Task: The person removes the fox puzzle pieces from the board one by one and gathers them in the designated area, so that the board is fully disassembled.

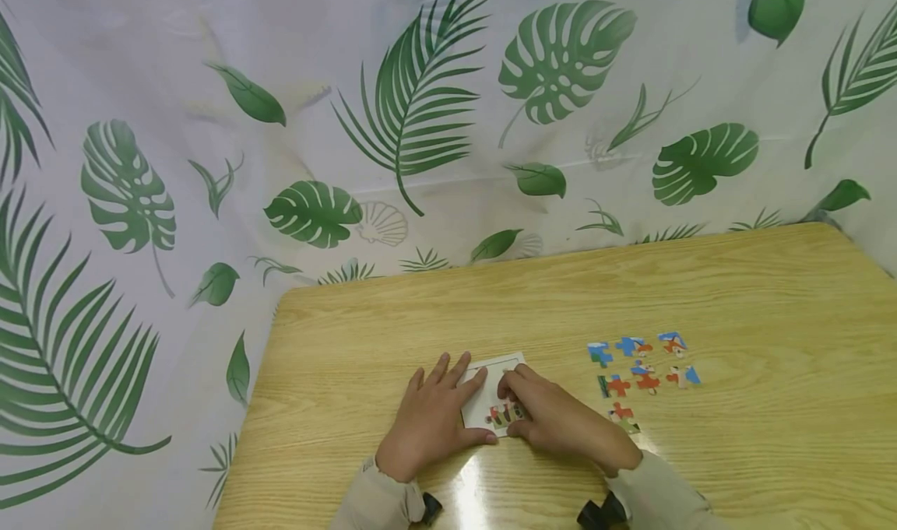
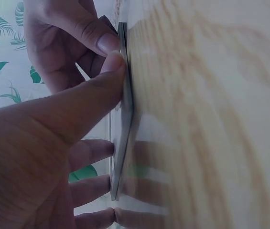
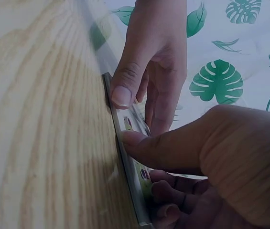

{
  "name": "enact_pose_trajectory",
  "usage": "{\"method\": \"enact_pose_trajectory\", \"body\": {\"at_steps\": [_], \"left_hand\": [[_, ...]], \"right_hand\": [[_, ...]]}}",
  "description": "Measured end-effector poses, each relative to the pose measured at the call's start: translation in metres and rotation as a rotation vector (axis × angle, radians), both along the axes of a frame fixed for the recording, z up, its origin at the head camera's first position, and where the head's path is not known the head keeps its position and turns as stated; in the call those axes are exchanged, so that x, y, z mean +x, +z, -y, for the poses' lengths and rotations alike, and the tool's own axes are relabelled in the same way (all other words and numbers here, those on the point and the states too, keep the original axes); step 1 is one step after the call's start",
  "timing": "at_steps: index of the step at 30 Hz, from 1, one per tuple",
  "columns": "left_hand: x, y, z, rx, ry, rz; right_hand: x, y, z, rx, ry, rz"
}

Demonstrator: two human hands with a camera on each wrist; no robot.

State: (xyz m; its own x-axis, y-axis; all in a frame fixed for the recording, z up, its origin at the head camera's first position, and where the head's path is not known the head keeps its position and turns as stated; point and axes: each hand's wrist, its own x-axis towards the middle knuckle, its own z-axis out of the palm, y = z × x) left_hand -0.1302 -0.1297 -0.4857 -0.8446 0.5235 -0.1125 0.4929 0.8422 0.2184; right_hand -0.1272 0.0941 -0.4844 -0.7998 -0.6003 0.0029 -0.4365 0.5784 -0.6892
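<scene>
A small white puzzle board (image 1: 480, 404) lies on the table, with red and green jigsaw pieces (image 1: 501, 415) on its near right part. My left hand (image 1: 429, 421) rests spread along the board's left side, its fingers straight and its thumb at the near edge. At the right side, my right hand (image 1: 564, 421) has its fingers curled over the board. Its thumb and fingers pinch about a puzzle piece (image 3: 145, 177) at board level, mostly covered by the hand. The right wrist view shows both thumbs along the board's near edge.
Several loose jigsaw pieces (image 1: 648, 382), blue, red and green, lie apart from one another right of the board. The wooden table (image 1: 350, 343) ends at the back against a white curtain (image 1: 448, 226) printed with green leaves.
</scene>
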Motion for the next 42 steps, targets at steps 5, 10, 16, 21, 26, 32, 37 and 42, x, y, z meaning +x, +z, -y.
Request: {"method": "enact_pose_trajectory", "body": {"at_steps": [5,10,16,21,26,32,37,42], "left_hand": [[0.0001,-0.0004,-0.0001,-0.001,-0.002,-0.004],[0.0001,-0.0002,0.0002,0.003,0.001,0.000],[0.0005,0.0002,0.0002,0.004,0.000,-0.006],[-0.0004,0.0001,0.0000,0.012,0.003,-0.008],[-0.0006,-0.0006,-0.0004,0.018,0.005,-0.004],[-0.0003,-0.0016,-0.0004,0.015,0.006,0.002],[-0.0002,-0.0023,-0.0001,0.008,0.004,0.002],[-0.0008,-0.0023,-0.0002,0.011,0.002,0.001]], "right_hand": [[-0.0004,0.0009,-0.0006,0.015,0.007,-0.005],[-0.0001,-0.0005,-0.0006,0.013,0.005,-0.009],[-0.0003,-0.0009,-0.0002,0.001,0.004,0.001],[-0.0019,0.0005,-0.0006,-0.013,0.008,0.003],[-0.0018,0.0002,-0.0014,-0.023,0.009,0.025],[-0.0014,-0.0025,-0.0012,-0.017,0.008,0.028],[-0.0003,-0.0037,-0.0001,-0.005,0.016,0.000],[0.0003,-0.0027,0.0004,0.007,0.009,-0.006]]}}
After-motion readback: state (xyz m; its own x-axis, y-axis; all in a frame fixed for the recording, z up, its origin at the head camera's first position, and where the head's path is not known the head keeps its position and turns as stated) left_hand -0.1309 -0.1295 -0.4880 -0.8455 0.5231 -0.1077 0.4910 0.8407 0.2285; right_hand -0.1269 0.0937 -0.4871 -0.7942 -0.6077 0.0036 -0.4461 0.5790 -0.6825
